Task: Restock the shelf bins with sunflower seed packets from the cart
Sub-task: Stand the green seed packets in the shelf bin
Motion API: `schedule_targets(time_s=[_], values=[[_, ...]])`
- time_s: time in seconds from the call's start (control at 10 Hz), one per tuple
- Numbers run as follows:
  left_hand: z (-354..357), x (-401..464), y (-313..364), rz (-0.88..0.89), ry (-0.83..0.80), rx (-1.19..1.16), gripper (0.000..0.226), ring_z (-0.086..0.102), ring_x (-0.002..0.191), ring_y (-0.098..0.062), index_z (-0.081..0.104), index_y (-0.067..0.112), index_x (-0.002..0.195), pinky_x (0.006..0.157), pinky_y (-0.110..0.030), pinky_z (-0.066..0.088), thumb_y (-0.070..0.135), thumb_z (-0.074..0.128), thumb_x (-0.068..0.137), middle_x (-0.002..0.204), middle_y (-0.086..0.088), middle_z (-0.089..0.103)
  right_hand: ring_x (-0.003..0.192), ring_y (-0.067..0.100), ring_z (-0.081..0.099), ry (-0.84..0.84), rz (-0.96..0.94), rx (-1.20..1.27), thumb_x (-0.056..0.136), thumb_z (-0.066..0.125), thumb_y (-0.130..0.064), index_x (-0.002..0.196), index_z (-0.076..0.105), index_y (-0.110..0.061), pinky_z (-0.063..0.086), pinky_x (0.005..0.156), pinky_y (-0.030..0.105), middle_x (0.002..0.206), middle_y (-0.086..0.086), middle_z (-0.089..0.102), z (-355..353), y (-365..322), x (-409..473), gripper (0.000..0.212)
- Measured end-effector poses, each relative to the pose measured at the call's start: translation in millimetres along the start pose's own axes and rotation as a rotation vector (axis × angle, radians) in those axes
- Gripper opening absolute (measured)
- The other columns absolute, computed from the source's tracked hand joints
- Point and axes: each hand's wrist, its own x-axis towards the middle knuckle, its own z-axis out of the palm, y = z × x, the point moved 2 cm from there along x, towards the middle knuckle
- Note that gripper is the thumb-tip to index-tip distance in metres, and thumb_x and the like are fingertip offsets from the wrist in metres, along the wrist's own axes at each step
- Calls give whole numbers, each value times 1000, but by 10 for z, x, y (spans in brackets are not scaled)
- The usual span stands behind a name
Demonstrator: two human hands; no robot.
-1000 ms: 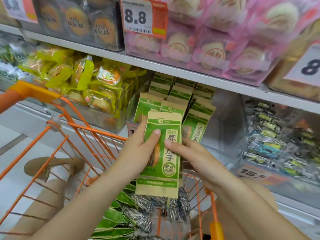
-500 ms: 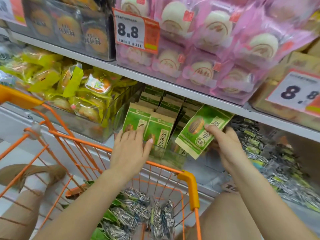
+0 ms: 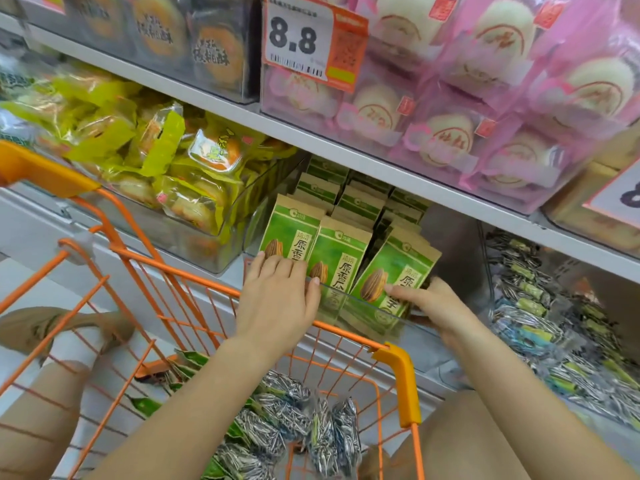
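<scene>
Since 0.5 s ago the right hand (image 3: pixel 429 303), fingers pinching 1 sunflower seed packet (image 3: pixel 391 271), has lowered it into the clear bin (image 3: pixel 363 303); left hand (image 3: pixel 277 299), seemingly flat-fingered, should steady neighbours.

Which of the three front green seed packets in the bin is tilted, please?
The rightmost packet, pinched by the right hand, leans right; the other two stand upright.

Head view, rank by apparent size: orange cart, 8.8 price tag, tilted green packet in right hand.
1. Orange cart, largest by far, though it sits nearest the camera.
2. and 3. 8.8 price tag and tilted green packet held by the right hand look alike; not ranked.
</scene>
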Motion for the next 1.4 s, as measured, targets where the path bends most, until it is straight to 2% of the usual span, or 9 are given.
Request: schedule_targets(time_s=[0.1, 0.2, 0.4, 0.6, 0.9, 1.0, 1.2, 1.3, 1.4], values=[[12, 4, -1, 8, 16, 5, 46, 60, 99, -25, 69, 13, 96, 105, -44, 35, 38, 31, 92, 95, -4, 69, 101, 23, 65, -92, 187, -5, 51, 89, -35, 107, 67, -11, 51, 81, 35, 99, 6, 73, 19, -4, 38, 65], [23, 1, -5, 13, 24, 8, 46, 60, 98, -26, 69, 12, 94, 105, -44, 35, 38, 31, 92, 93, -5, 69, 100, 21, 62, -116, 264, 81, 50, 88, -25, 109, 65, -5, 48, 81, 33, 108, 10, 70, 49, -30, 97, 66], [36, 3, -13, 22, 46, 5, 45, 60, 96, -25, 69, 13, 92, 105, -44, 36, 38, 31, 92, 92, -5, 68, 107, 30, 61, -101, 283, 137, 59, 83, -7, 101, 66, -3, 39, 107, 45, 107, 17, 68, 114, -5, 135, 46], [57, 8, -22, 29, 70, -7, 42, 59, 95, -25, 69, 14, 91, 105, -44, 35, 37, 34, 91, 91, -4, 68, 103, 32, 66, -45, 206, 176, 59, 85, -3, 106, 68, -3, 46, 99, 52, 101, 15, 73, 92, 35, 163, 51], [59, 8, -31, 32, 64, -8, 43, 60, 96, -26, 69, 13, 92, 105, -44, 36, 37, 34, 91, 92, -5, 69, 86, 26, 66, 182, -20, 190, 66, 79, 4, 91, 66, -8, 51, 70, 31, 91, 10, 71, 9, -10, 128, 31], [54, 7, -30, 34, 68, -9, 43, 60, 96, -26, 69, 13, 92, 104, -44, 37, 37, 34, 91, 92, -5, 69, 93, 26, 66, 106, -40, 122, 66, 78, 8, 88, 65, -13, 52, 86, 38, 97, 11, 71, 76, -34, 94, 33], [52, 7, -27, 36, 67, -7, 44, 60, 95, -26, 69, 12, 92, 104, -45, 37, 37, 33, 91, 92, -5, 69, 98, 27, 64, 48, 33, 176, 67, 74, 14, 107, 62, -5, 50, 90, 40, 106, 14, 69, 185, -88, 116, 46], [49, 6, -26, 36, 67, -6, 43, 60, 94, -26, 69, 12, 91, 104, -45, 37, 36, 33, 91, 91, -6, 69, 101, 29, 63, -59, 68, 124, 72, 66, 19, 109, 63, 1, 49, 90, 38, 108, 17, 67, 285, -118, 114, 42], [50, 2, -29, 38, 69, -3, 42, 61, 94, -26, 70, 12, 91, 103, -45, 38, 36, 35, 92, 91, -6, 69, 95, 28, 58, -28, 115, 324, 80, 59, 2, 93, 61, -8, 45, 89, 41, 98, 13, 63, 248, -122, 94, 17]])
